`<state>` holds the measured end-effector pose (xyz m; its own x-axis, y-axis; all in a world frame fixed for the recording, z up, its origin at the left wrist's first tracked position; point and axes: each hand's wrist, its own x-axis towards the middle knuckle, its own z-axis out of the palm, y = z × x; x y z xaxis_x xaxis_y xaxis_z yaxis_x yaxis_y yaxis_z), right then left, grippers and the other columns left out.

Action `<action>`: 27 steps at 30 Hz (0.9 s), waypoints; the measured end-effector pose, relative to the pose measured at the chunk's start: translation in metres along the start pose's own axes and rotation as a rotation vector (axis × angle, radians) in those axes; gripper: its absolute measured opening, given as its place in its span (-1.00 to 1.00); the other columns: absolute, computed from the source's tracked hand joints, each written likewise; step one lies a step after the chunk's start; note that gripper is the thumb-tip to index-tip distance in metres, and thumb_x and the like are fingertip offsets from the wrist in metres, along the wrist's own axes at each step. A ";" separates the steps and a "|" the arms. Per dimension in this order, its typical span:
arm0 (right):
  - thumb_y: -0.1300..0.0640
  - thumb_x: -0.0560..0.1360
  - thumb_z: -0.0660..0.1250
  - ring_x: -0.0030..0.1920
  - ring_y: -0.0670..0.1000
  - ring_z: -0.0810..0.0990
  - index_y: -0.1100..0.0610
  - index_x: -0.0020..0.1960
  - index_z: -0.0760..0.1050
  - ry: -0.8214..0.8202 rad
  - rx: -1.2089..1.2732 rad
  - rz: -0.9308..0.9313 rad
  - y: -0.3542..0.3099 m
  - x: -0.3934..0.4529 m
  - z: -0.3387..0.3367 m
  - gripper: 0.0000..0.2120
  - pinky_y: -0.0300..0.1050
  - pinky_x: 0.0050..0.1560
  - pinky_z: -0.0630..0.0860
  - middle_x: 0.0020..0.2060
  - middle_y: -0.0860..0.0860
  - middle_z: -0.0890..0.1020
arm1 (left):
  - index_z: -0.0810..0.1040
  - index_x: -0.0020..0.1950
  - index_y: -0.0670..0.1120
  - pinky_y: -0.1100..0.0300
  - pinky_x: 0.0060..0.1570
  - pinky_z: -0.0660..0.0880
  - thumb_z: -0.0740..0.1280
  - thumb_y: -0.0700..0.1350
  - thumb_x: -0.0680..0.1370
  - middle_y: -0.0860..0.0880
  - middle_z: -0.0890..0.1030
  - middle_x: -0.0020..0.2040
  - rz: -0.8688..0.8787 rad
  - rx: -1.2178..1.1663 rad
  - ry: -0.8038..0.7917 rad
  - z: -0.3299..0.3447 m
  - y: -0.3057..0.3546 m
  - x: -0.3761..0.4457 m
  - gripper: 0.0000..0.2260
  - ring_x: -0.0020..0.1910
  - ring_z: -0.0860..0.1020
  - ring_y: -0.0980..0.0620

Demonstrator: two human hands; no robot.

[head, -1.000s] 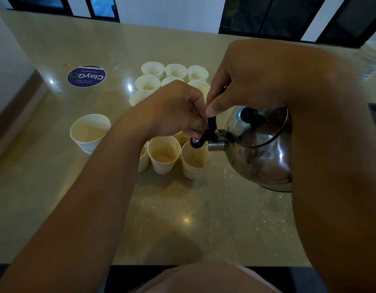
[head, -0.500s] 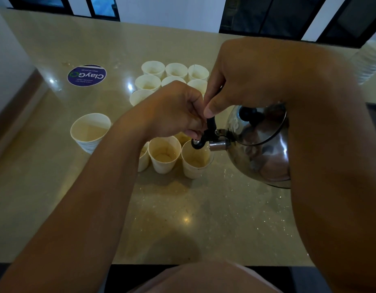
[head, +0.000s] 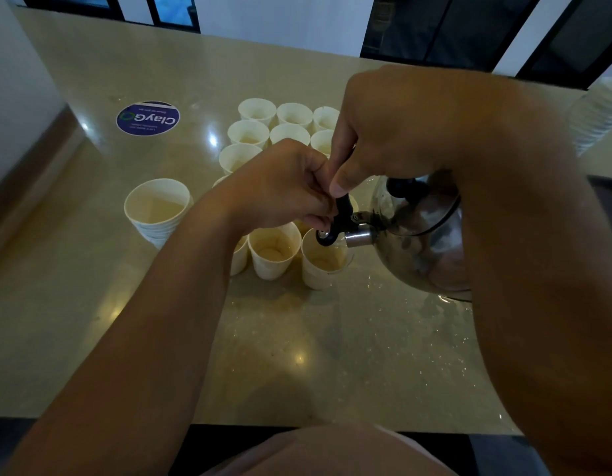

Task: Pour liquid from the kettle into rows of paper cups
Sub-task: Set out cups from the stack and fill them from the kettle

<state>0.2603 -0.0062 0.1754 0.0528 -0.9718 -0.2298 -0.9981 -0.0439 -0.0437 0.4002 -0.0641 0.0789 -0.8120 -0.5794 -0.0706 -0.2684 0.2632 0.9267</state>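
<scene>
While the left hand (head: pixel 284 187) curls its fingers around the black spout cap lever (head: pixel 337 218), pinching it beside the spout (head: pixel 359 238), the right hand (head: pixel 383 139) grips the kettle's dark handle from above, its thumb pressed down toward that same lever. Both hands nearly touch over the spout. Held this way, the steel kettle (head: pixel 421 242) hangs tilted above the counter, its spout pointing left over the mouth of a paper cup (head: pixel 323 262) in the near row. That cup has pale liquid in it, as does the neighbouring cup (head: pixel 274 250) just to its left. Farther back stand more rows of paper cups (head: pixel 275 123), packed close together. Well to the left sits a separate stack of cups (head: pixel 157 207), liquid in the top one. Beyond it, a round blue sticker (head: pixel 147 117) lies flat on the beige stone countertop (head: pixel 332 355).
</scene>
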 end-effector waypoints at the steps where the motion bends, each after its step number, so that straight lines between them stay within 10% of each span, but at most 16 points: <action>1: -0.20 0.31 0.54 -0.45 -0.17 0.47 -0.16 -0.32 0.57 0.021 0.026 -0.009 0.000 0.000 0.002 -0.80 -0.23 -0.37 0.30 -0.51 -0.23 0.52 | 0.64 -0.03 -0.31 0.23 -0.18 0.65 0.43 -0.45 0.45 -0.12 0.72 -0.19 0.000 -0.006 -0.001 0.000 0.000 -0.001 -0.87 -0.20 0.72 -0.03; 13: -0.18 0.30 0.54 -0.44 -0.18 0.46 -0.16 -0.33 0.58 0.095 -0.022 -0.032 0.006 0.005 0.006 -0.82 -0.22 -0.37 0.32 -0.53 -0.27 0.50 | 0.63 -0.01 -0.33 0.24 -0.21 0.64 0.43 -0.44 0.45 -0.15 0.72 -0.17 -0.014 -0.044 0.016 -0.001 -0.002 -0.003 -0.86 -0.20 0.72 -0.05; 17: -0.16 0.37 0.53 -0.19 -0.17 0.61 -0.18 -0.21 0.68 0.058 0.110 -0.002 0.007 -0.005 0.003 -0.91 -0.11 -0.07 0.52 -0.27 -0.27 0.68 | 0.63 -0.10 -0.25 0.24 -0.24 0.63 0.45 -0.40 0.46 -0.16 0.72 -0.18 -0.038 -0.058 0.060 0.002 0.003 -0.003 -0.90 -0.23 0.72 -0.06; 21: -0.19 0.39 0.48 -0.21 -0.43 0.54 -0.25 -0.19 0.66 0.099 0.260 0.076 0.032 -0.025 0.006 -0.95 -0.27 -0.15 0.35 -0.34 -0.41 0.60 | 0.63 -0.17 -0.17 0.14 -0.21 0.66 0.46 -0.38 0.47 -0.13 0.71 -0.26 -0.034 -0.063 0.152 0.011 0.010 0.003 -0.88 -0.30 0.70 -0.04; 27: -0.45 0.35 0.31 -0.34 -0.08 0.52 -0.08 -0.15 0.72 0.375 0.663 0.353 0.076 -0.052 0.040 -0.53 -0.17 -0.25 0.42 -0.37 -0.09 0.64 | 0.62 -0.13 -0.03 0.04 -0.15 0.67 0.46 -0.28 0.49 -0.03 0.69 -0.24 0.042 0.070 0.287 0.042 0.023 0.020 -0.86 -0.31 0.68 0.08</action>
<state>0.1834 0.0498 0.1448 -0.3903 -0.9207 -0.0035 -0.7220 0.3084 -0.6194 0.3561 -0.0378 0.0830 -0.6462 -0.7585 0.0837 -0.2811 0.3385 0.8980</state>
